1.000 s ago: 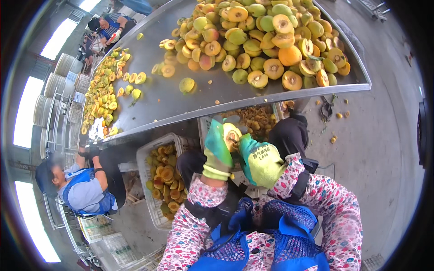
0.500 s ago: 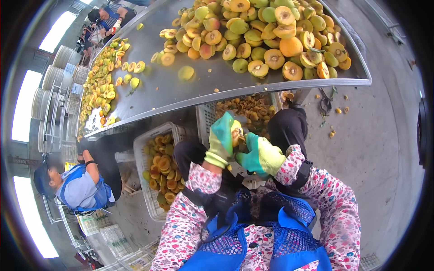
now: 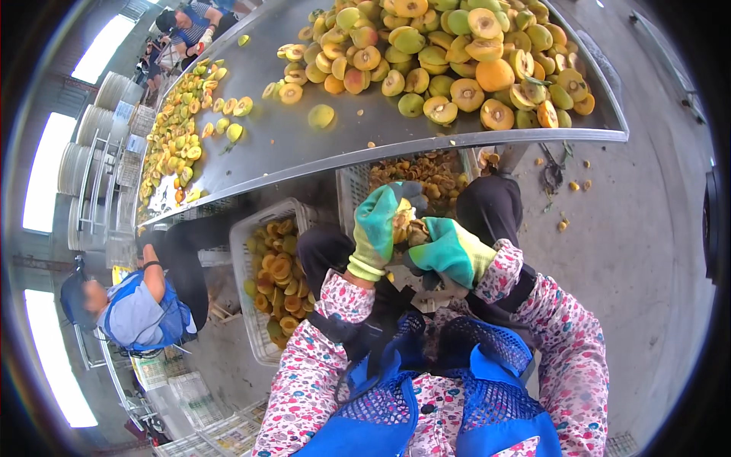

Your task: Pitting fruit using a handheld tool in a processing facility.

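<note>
White crate (image 3: 257, 343) of halved fruit (image 3: 279, 270). Left gloved hand (image 3: 376, 222), clamped on a yellow fruit piece (image 3: 402, 221), which lies between both hands, near the metal table (image 3: 289, 145). Right gloved hand (image 3: 452, 250), fingers curled, beside that piece; its grip cannot be told.

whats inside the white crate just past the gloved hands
Small brownish-orange fruit pieces cover the visible inside of the white crate. The metal table hides its far end, the left hand blocks part nearer, and its floor is buried.
</note>
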Available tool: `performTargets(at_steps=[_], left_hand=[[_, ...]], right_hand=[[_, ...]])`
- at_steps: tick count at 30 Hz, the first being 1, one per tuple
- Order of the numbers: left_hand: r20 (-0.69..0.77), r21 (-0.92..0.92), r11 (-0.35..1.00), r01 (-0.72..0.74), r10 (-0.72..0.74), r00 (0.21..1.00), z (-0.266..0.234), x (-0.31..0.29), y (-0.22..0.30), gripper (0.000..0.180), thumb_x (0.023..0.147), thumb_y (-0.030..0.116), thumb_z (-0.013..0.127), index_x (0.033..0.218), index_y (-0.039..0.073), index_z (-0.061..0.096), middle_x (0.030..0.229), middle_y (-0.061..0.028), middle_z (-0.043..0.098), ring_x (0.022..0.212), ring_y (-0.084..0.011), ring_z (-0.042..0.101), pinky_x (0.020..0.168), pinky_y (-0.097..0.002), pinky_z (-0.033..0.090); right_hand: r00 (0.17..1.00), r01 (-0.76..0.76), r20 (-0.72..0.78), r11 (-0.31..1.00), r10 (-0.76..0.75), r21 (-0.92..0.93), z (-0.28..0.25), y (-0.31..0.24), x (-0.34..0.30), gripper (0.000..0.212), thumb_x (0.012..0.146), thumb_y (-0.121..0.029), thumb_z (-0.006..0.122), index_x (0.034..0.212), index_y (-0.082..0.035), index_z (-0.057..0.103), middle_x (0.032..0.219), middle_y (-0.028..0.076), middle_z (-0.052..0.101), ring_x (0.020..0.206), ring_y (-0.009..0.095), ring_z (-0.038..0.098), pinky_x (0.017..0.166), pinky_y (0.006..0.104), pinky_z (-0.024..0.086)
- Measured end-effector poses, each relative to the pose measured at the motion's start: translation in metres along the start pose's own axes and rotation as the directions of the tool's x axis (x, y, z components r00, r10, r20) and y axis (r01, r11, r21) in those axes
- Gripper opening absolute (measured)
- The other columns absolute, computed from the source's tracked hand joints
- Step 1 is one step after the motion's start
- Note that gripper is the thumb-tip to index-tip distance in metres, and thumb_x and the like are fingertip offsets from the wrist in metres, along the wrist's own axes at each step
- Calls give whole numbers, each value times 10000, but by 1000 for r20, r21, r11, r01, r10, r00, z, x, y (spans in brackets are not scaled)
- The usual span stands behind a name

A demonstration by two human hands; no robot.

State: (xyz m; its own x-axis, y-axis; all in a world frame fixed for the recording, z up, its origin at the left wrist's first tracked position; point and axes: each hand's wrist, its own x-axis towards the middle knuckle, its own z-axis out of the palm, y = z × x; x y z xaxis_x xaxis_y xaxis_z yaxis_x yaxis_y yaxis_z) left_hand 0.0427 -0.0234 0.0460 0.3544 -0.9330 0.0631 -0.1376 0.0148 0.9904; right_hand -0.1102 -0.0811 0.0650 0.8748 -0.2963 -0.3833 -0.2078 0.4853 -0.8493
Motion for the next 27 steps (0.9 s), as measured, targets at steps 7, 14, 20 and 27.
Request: performTargets(at_steps=[7,14,20,27], left_hand=[[97,-397,820,412,-409,907,-2,-9,-30,290,970,198,409,917,14,625,892,-82,664,750,-133,647,650,-270,533],[79,247,969,-16,-4,997,10,-24,-32,174,917,153,542,954,-7,598,897,-92,670,754,-148,652,649,-281,538],[49,-66,970,232,-229,972,17,-23,-31,224,923,146,518,1028,-29,612,867,-119,668,749,-182,659,672,-289,535],[-80,419,895,-156,207,975,30,-22,-37,200,924,78,506,1076,-2,610,919,-94,680,707,-155,629,615,-268,508]], right_hand=[[967,-182,-254,675,-8,-715,9,9,-8,366,745,-251,613,1003,-4,532,772,199,642,695,335,653,625,433,500],[955,-175,-295,727,-39,-664,16,16,-8,343,729,-241,617,956,9,555,807,239,636,744,394,637,653,452,492],[955,-42,-230,678,-190,-734,6,45,-11,362,707,-243,647,939,19,555,827,253,629,817,413,627,697,482,482],[984,71,-84,774,-159,-629,4,14,-31,485,632,-280,704,1038,-45,585,967,194,629,901,365,619,788,412,485]])
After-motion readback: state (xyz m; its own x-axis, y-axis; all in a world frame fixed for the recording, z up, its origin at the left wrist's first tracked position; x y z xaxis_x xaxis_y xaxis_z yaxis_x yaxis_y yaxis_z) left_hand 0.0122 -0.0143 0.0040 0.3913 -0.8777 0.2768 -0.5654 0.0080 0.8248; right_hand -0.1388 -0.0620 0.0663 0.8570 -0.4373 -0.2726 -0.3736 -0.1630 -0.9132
